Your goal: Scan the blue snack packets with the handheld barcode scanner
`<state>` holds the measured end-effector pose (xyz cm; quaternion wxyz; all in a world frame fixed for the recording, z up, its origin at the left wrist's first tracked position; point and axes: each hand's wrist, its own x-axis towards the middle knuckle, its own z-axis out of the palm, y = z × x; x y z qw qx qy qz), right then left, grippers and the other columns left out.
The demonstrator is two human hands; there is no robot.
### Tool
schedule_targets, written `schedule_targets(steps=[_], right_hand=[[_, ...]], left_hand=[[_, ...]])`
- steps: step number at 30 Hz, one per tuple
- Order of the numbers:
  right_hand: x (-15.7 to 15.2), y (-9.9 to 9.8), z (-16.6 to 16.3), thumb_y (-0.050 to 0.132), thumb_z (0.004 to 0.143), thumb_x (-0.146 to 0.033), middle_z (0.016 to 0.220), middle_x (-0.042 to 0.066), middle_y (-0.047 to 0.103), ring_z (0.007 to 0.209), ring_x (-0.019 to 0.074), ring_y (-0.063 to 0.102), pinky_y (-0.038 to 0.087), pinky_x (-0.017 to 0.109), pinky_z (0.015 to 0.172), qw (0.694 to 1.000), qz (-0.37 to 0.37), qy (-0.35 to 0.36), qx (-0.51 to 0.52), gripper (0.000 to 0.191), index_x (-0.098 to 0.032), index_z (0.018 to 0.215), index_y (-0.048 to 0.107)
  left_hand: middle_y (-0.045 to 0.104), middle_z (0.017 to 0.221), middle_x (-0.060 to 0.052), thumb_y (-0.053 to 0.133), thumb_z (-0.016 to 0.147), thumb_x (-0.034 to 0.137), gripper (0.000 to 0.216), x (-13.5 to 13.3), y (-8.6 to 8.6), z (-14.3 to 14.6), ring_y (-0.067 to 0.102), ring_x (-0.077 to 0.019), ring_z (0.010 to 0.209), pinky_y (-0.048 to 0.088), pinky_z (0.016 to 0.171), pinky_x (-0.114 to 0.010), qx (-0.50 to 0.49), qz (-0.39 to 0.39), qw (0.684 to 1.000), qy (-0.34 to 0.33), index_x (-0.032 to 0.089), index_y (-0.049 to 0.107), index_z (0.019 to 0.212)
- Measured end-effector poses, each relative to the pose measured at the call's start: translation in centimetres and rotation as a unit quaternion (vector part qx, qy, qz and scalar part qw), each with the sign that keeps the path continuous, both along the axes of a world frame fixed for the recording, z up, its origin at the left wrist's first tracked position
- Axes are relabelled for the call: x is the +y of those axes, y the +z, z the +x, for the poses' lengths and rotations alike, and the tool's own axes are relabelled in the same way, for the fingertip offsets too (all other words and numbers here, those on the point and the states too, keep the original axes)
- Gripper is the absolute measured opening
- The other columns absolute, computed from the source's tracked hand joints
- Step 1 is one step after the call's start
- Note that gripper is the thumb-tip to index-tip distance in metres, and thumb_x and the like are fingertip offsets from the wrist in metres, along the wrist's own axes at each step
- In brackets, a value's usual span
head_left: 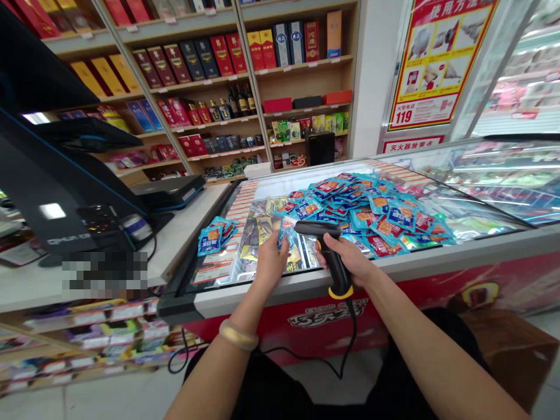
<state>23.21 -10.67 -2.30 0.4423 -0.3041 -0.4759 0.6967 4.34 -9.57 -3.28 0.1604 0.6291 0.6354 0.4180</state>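
Right hand (pixel 350 259) grips scanner (pixel 328 248); left hand (pixel 271 262) pinches packet (pixel 286 230) beneath scanner head.

**A:** What carries the goods?

**B:** A chest freezer (pixel 437 248) with a flat glass lid (pixel 271 188).

**A:** What lies on the lid?

**B:** A wide heap of blue and red snack packets (pixel 363 210) sits centre-right. A small stack of similar packets (pixel 214 233) sits near the left end. A white tabletop (pixel 188 230) adjoins, bearing a black till screen (pixel 65 192).
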Motion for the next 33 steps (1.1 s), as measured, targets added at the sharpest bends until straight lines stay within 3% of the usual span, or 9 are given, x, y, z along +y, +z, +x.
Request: schedule_targets(steps=[3, 7, 12, 16, 18, 21, 23, 29, 33], right_hand=[[-0.2, 0.1, 0.1, 0.069, 0.066, -0.067, 0.054, 0.0, 0.056, 0.049, 0.01, 0.048, 0.037, 0.024, 0.049, 1.0, 0.006, -0.005, 0.002, 0.052, -0.016, 0.073, 0.058], [-0.3, 0.1, -0.2, 0.071, 0.066, -0.064, 0.056, 0.0, 0.058, 0.049, 0.0107, 0.048, 0.037, 0.024, 0.047, 0.999, -0.021, -0.025, 0.019, 0.05, -0.017, 0.077, 0.058], [0.0, 0.5, -2.5, 0.071, 0.065, -0.064, 0.055, 0.0, 0.058, 0.049, 0.0104, 0.049, 0.038, 0.023, 0.047, 0.998, -0.037, -0.003, 0.041, 0.05, -0.017, 0.076, 0.058], [0.2, 1.0, -5.2, 0.073, 0.062, -0.066, 0.054, 0.0, 0.057, 0.047, 0.01, 0.049, 0.038, 0.022, 0.047, 0.998, -0.03, 0.019, 0.045, 0.053, -0.016, 0.074, 0.059], [0.2, 1.0, -6.3, 0.073, 0.06, -0.067, 0.053, -0.001, 0.056, 0.046, 0.0095, 0.048, 0.038, 0.022, 0.047, 0.998, -0.033, 0.025, 0.04, 0.055, -0.016, 0.074, 0.059], [0.2, 0.7, -7.3, 0.072, 0.06, -0.068, 0.052, 0.0, 0.057, 0.046, 0.0096, 0.048, 0.036, 0.022, 0.046, 0.998, -0.036, 0.03, 0.032, 0.055, -0.016, 0.073, 0.058], [0.3, 0.4, -7.6, 0.072, 0.061, -0.068, 0.053, 0.0, 0.057, 0.046, 0.0095, 0.048, 0.036, 0.022, 0.046, 0.999, -0.035, 0.031, 0.027, 0.055, -0.016, 0.073, 0.058], [0.4, 0.0, -7.6, 0.071, 0.063, -0.066, 0.053, -0.001, 0.057, 0.046, 0.0093, 0.047, 0.037, 0.023, 0.046, 0.999, -0.04, 0.019, 0.03, 0.052, -0.016, 0.074, 0.059], [0.4, 0.1, -6.9, 0.072, 0.062, -0.067, 0.053, 0.0, 0.057, 0.047, 0.0102, 0.048, 0.038, 0.023, 0.047, 0.998, -0.045, 0.013, 0.035, 0.053, -0.016, 0.074, 0.059]], left_hand=[[0.061, 0.066, -0.002, 0.041, 0.088, 0.037, 0.029, -0.2, 0.0, 0.1, 0.065, -0.0178, 0.06, 0.043, 0.053, -0.024, 0.014, 0.016, 1.0, 0.001, 0.017, 0.062, 0.093], [0.068, 0.079, -0.006, 0.038, 0.089, 0.033, 0.029, -0.6, 0.6, -1.2, 0.064, -0.0186, 0.073, 0.046, 0.068, -0.027, 0.08, 0.103, 0.991, 0.042, 0.019, 0.063, 0.095], [0.068, 0.085, -0.009, 0.036, 0.09, 0.031, 0.031, -0.4, 2.6, -7.6, 0.064, -0.0225, 0.084, 0.047, 0.08, -0.031, 0.16, 0.119, 0.966, 0.164, 0.019, 0.064, 0.094], [0.066, 0.114, -0.015, 0.03, 0.091, 0.026, 0.041, 0.2, 3.4, -13.0, 0.06, -0.0252, 0.111, 0.043, 0.098, -0.036, 0.217, 0.113, 0.948, 0.204, 0.014, 0.059, 0.118], [0.057, 0.131, -0.018, 0.031, 0.091, 0.026, 0.046, 0.5, 3.0, -14.5, 0.052, -0.0271, 0.125, 0.039, 0.105, -0.041, 0.253, 0.047, 0.945, 0.203, 0.012, 0.051, 0.131], [0.04, 0.147, -0.022, 0.042, 0.09, 0.035, 0.057, 0.9, 1.7, -15.2, 0.037, -0.0374, 0.136, 0.033, 0.108, -0.053, 0.332, -0.103, 0.917, 0.197, 0.012, 0.04, 0.141], [0.032, 0.152, -0.024, 0.042, 0.091, 0.037, 0.061, 1.4, 1.1, -15.3, 0.032, -0.0408, 0.139, 0.03, 0.109, -0.054, 0.373, -0.147, 0.896, 0.193, 0.012, 0.034, 0.145], [0.028, 0.154, -0.022, 0.035, 0.093, 0.036, 0.059, 3.3, 1.7, -15.5, 0.027, -0.0419, 0.141, 0.029, 0.11, -0.053, 0.38, -0.167, 0.89, 0.188, 0.013, 0.031, 0.148], [0.028, 0.154, -0.022, 0.042, 0.09, 0.044, 0.064, 3.7, 2.1, -14.7, 0.023, -0.0428, 0.142, 0.025, 0.11, -0.059, 0.377, -0.101, 0.897, 0.208, 0.015, 0.035, 0.147]])
